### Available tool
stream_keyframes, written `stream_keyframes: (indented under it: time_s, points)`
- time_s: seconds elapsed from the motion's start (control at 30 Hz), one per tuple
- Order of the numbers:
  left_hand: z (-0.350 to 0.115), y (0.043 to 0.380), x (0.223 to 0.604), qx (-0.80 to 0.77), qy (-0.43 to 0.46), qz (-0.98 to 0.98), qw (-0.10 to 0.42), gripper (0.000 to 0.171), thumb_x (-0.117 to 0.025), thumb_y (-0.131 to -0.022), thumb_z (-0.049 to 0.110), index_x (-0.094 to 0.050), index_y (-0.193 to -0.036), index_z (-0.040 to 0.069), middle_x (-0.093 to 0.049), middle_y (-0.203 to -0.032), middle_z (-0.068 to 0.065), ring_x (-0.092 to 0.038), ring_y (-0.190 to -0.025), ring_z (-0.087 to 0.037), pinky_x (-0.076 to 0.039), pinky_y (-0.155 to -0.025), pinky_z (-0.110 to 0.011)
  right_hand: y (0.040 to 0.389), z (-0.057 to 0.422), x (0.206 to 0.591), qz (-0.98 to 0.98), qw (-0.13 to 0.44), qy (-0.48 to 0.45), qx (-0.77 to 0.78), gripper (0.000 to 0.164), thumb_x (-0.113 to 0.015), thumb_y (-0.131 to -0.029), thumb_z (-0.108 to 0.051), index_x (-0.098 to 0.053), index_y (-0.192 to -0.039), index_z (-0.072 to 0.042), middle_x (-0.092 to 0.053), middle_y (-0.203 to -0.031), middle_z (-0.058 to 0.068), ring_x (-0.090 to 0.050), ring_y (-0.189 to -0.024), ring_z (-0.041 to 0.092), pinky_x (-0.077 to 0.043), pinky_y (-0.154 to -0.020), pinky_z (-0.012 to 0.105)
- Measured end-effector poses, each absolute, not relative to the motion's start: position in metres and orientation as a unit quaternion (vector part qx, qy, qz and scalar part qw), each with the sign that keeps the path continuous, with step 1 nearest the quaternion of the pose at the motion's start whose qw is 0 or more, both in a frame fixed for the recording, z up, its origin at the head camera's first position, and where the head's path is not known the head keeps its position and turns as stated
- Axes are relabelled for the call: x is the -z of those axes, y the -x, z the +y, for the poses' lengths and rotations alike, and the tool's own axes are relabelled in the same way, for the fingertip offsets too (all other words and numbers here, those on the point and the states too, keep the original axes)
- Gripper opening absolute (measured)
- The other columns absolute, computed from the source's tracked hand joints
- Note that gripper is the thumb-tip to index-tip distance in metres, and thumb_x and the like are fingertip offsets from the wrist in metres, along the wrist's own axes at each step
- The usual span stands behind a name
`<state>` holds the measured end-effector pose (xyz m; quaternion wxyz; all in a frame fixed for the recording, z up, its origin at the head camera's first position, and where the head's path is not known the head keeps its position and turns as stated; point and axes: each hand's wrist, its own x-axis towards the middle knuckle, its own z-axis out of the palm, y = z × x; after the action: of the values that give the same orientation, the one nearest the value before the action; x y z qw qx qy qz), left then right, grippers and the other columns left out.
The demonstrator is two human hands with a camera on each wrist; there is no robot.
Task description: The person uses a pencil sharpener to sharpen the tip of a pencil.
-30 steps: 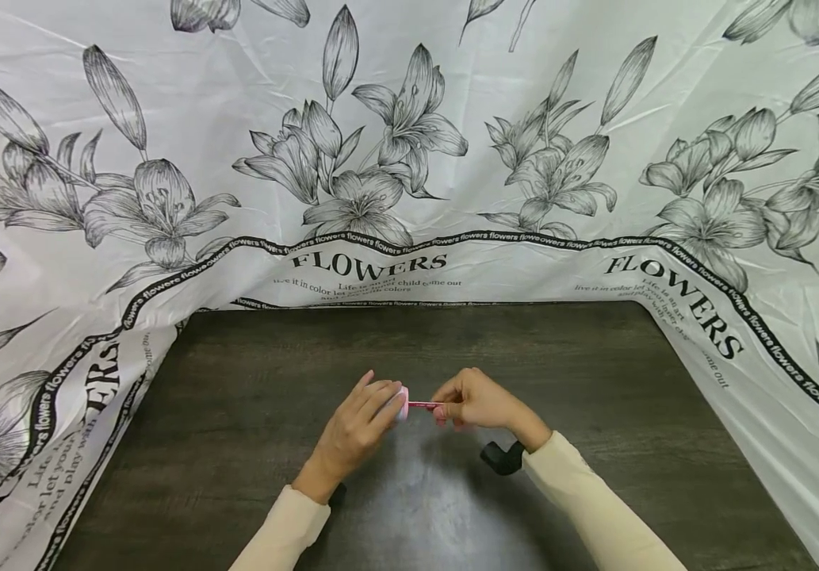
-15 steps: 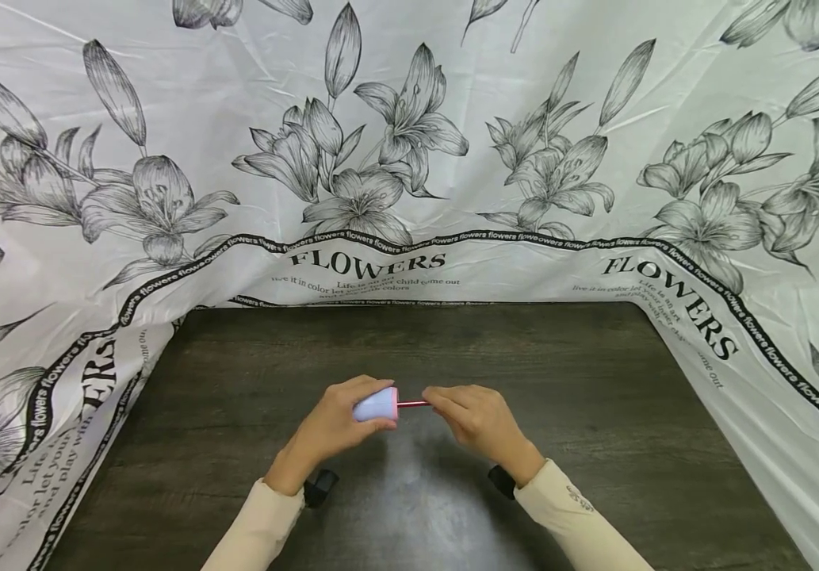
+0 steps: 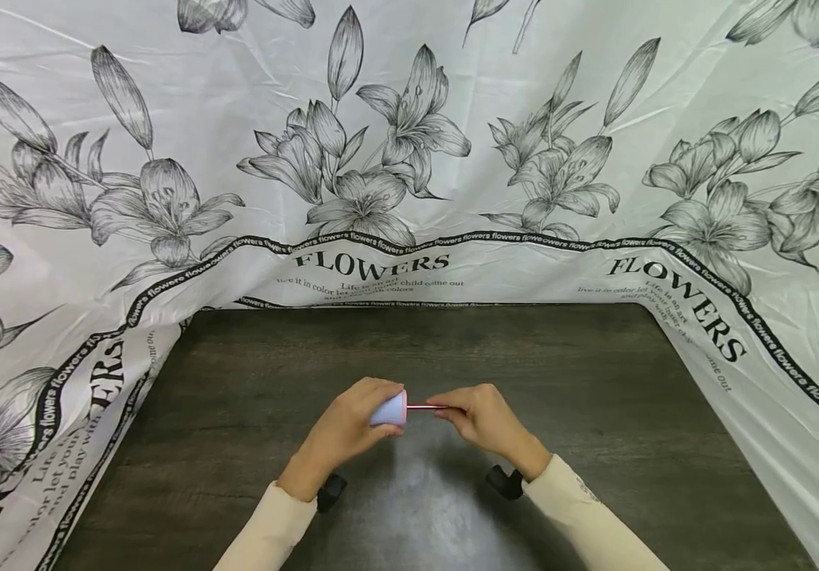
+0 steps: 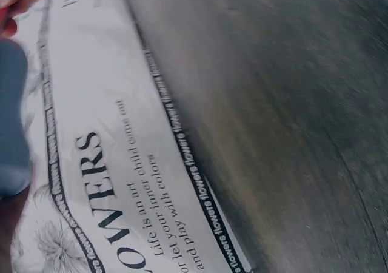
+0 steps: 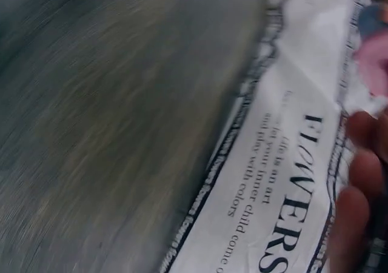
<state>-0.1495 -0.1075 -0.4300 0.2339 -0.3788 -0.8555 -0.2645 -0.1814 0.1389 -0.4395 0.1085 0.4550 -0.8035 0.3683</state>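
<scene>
My left hand (image 3: 341, 424) grips a lavender, cup-shaped pencil sharpener (image 3: 388, 409) from its left side, thumb below and fingers above. The sharpener's pink end faces right, and a thin red pencil (image 3: 418, 407) runs level into its middle. Between thumb and fingertips, my right hand (image 3: 487, 416) pinches the pencil a short way from the pink end. Both things are held up over the dark table. The left wrist view catches only the sharpener's side (image 4: 12, 118) at its left edge. In the right wrist view, the pink end (image 5: 373, 64) sits at the right edge near curled fingers (image 5: 351, 224).
A dark wood-grain table (image 3: 295, 341) spreads under both hands. White cloth (image 3: 516, 274) printed with lilies and lettering hangs behind it and along both sides. Black straps (image 3: 331, 492) show at the wrists.
My left hand has turned from fingers over the sharpener to a thumb-and-finger grip, baring its lavender side. The right hand has shifted its pinch on the pencil. Lately both moved slightly right.
</scene>
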Motion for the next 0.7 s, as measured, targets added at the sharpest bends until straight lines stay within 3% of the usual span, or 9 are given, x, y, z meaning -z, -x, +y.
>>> stream_keyframes:
  time_s: [0.03,0.1,0.17,0.23,0.27,0.3,0.4,0.6,0.7]
  points:
    - [-0.106,0.150,0.432,0.232,0.396,-0.846,0.271,0.058,-0.086,-0.064,0.022,-0.064,-0.114,0.001,-0.066,-0.111,-0.010,-0.062,-0.099,-0.021,-0.054,-0.082,-0.032,0.183,0.141,0.436,-0.806,0.038,-0.432,-0.403,0.018,-0.071,-0.083,-0.004,-0.074,-0.101,-0.004,-0.074,-0.078,0.004,-0.049,-0.046,-0.003,-0.042,-0.044,0.013]
    - [-0.102,0.153,0.437,0.171,0.426,-0.817,0.350,0.039,-0.077,-0.078,0.017,-0.065,-0.111,0.001,-0.066,-0.110,-0.011,-0.062,-0.099,-0.022,-0.053,-0.087,-0.035,0.186,0.145,0.431,-0.792,-0.102,-0.377,-0.470,0.018,-0.068,-0.087,-0.006,-0.074,-0.104,-0.003,-0.073,-0.076,0.011,-0.041,-0.040,-0.003,-0.038,-0.039,0.017]
    - [-0.098,0.155,0.441,0.119,0.444,-0.783,0.419,0.022,-0.066,-0.089,0.011,-0.067,-0.109,0.000,-0.067,-0.109,-0.012,-0.062,-0.097,-0.023,-0.052,-0.090,-0.038,0.190,0.149,0.428,-0.763,-0.206,-0.334,-0.514,0.018,-0.064,-0.090,-0.007,-0.072,-0.105,0.000,-0.071,-0.077,0.019,-0.043,-0.037,0.001,-0.040,-0.036,0.021]
    - [-0.095,0.154,0.446,0.092,0.446,-0.764,0.458,0.020,-0.052,-0.098,0.008,-0.067,-0.108,0.001,-0.067,-0.108,-0.012,-0.062,-0.096,-0.024,-0.052,-0.091,-0.041,0.192,0.152,0.427,-0.738,-0.266,-0.312,-0.536,0.018,-0.062,-0.092,-0.006,-0.072,-0.105,0.001,-0.069,-0.078,0.026,-0.051,-0.039,0.006,-0.046,-0.037,0.028]
    - [-0.095,0.154,0.448,0.093,0.445,-0.762,0.461,0.027,-0.043,-0.102,0.010,-0.067,-0.108,0.001,-0.067,-0.108,-0.012,-0.062,-0.096,-0.024,-0.052,-0.090,-0.042,0.192,0.152,0.427,-0.737,-0.273,-0.310,-0.534,0.018,-0.061,-0.092,-0.006,-0.071,-0.105,0.002,-0.068,-0.080,0.027,-0.053,-0.041,0.007,-0.047,-0.039,0.028]
    - [-0.096,0.153,0.449,0.101,0.443,-0.765,0.456,0.026,-0.044,-0.102,0.012,-0.067,-0.108,0.001,-0.066,-0.108,-0.012,-0.063,-0.096,-0.025,-0.052,-0.090,-0.042,0.192,0.152,0.427,-0.745,-0.263,-0.315,-0.525,0.018,-0.062,-0.092,-0.006,-0.070,-0.105,0.002,-0.069,-0.081,0.024,-0.055,-0.043,0.007,-0.049,-0.041,0.028]
    - [-0.099,0.150,0.450,0.144,0.425,-0.791,0.415,0.027,-0.054,-0.097,0.021,-0.064,-0.112,0.001,-0.064,-0.110,-0.013,-0.062,-0.099,-0.026,-0.051,-0.092,-0.042,0.186,0.148,0.428,-0.794,-0.160,-0.362,-0.461,0.020,-0.067,-0.089,-0.011,-0.071,-0.107,-0.002,-0.072,-0.081,0.013,-0.057,-0.050,0.004,-0.049,-0.046,0.024]
    - [-0.104,0.147,0.445,0.243,0.378,-0.825,0.342,0.059,-0.086,-0.067,0.017,-0.062,-0.118,-0.001,-0.061,-0.113,-0.013,-0.059,-0.102,-0.026,-0.053,-0.084,-0.034,0.179,0.142,0.439,-0.817,0.222,-0.471,-0.247,0.037,-0.079,-0.076,-0.011,-0.069,-0.112,-0.010,-0.074,-0.098,0.001,-0.068,-0.073,0.009,-0.054,-0.062,0.021]
    - [-0.104,0.145,0.440,0.282,0.348,-0.839,0.309,0.065,-0.089,-0.061,0.015,-0.061,-0.118,0.000,-0.061,-0.112,-0.011,-0.059,-0.102,-0.023,-0.055,-0.077,-0.033,0.179,0.141,0.442,-0.781,0.341,-0.485,-0.193,0.028,-0.069,-0.086,-0.009,-0.067,-0.115,-0.009,-0.073,-0.101,0.001,-0.069,-0.078,0.013,-0.055,-0.066,0.026]
